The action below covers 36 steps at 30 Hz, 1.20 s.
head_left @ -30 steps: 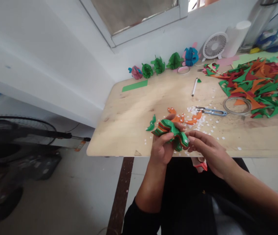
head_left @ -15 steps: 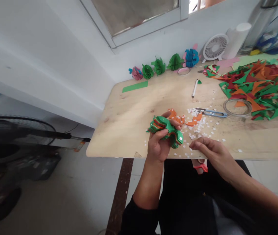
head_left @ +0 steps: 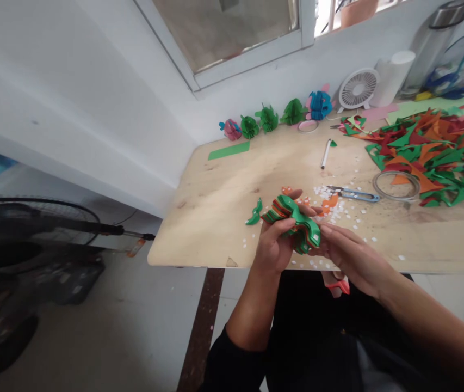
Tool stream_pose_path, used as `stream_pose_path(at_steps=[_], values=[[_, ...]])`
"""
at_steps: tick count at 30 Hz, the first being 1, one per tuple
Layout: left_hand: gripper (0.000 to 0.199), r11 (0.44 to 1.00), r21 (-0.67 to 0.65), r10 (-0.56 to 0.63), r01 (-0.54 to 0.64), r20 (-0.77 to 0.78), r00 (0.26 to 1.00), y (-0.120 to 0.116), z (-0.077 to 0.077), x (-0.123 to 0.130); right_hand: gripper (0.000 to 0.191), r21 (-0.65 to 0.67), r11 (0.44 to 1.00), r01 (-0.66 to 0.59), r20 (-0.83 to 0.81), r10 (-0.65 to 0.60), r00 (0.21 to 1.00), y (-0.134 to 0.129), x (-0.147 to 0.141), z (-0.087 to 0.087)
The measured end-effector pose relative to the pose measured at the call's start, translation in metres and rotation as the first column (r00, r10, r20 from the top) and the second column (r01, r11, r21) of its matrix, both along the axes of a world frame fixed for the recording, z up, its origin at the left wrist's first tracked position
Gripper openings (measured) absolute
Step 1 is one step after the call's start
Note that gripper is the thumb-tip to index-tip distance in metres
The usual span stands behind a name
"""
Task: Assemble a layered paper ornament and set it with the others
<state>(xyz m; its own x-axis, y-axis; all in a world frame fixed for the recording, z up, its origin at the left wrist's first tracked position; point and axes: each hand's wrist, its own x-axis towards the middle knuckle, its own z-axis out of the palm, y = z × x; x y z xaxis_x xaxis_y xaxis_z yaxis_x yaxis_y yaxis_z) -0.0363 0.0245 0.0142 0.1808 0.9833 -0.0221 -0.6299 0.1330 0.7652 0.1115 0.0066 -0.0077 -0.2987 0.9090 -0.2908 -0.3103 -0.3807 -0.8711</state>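
My left hand (head_left: 277, 239) is closed around a thick stack of wavy cut paper pieces (head_left: 292, 215), green on the outside with orange and red layers showing at the edge. A small white square sits on the stack's right end. There my right hand (head_left: 350, 250) has its fingers pressed together at the stack's edge; its fingertips are partly hidden. Left of the stack a loose green paper piece (head_left: 254, 212) lies on the table. Orange paper pieces (head_left: 329, 204) and many small white squares (head_left: 340, 212) are scattered just beyond my hands.
Blue-handled thread snips (head_left: 358, 195), a tape roll (head_left: 396, 185) and a heap of paper scraps (head_left: 431, 147) lie to the right. A marker (head_left: 326, 154) is farther back. Paper figures (head_left: 268, 118) and a small white fan (head_left: 358, 90) line the wall.
My left hand has moved right with the stack, uncovering the loose green piece. My right hand has come from just beside the stack to touch its right end.
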Motion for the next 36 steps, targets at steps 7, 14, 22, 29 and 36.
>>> stream_pose_path(at_steps=[7,14,22,29,36], values=[[0.041,0.997,0.008,-0.076,0.076,-0.021,0.997,0.004,-0.007,0.004,0.014,-0.215,0.974,-0.077,-0.347,-0.002,0.938,0.003,-0.01,-0.006],[0.034,0.986,-0.027,-0.164,0.164,0.001,0.986,0.001,-0.015,0.001,0.02,-0.34,0.94,-0.045,-0.411,-0.105,0.906,-0.001,-0.01,0.0],[0.024,0.991,-0.062,-0.125,0.12,-0.083,0.989,-0.007,-0.02,0.01,0.019,-0.259,0.966,-0.024,-0.401,-0.085,0.912,0.0,-0.009,-0.003],[0.046,0.988,-0.153,0.036,-0.032,0.025,0.999,-0.01,-0.017,0.013,0.021,-0.013,0.999,0.05,-0.036,-0.051,0.998,0.001,-0.001,-0.003],[0.048,0.99,-0.125,0.075,-0.064,0.088,0.993,-0.014,-0.017,0.013,0.008,0.602,0.797,0.05,0.488,-0.417,0.766,-0.005,0.011,0.013]])
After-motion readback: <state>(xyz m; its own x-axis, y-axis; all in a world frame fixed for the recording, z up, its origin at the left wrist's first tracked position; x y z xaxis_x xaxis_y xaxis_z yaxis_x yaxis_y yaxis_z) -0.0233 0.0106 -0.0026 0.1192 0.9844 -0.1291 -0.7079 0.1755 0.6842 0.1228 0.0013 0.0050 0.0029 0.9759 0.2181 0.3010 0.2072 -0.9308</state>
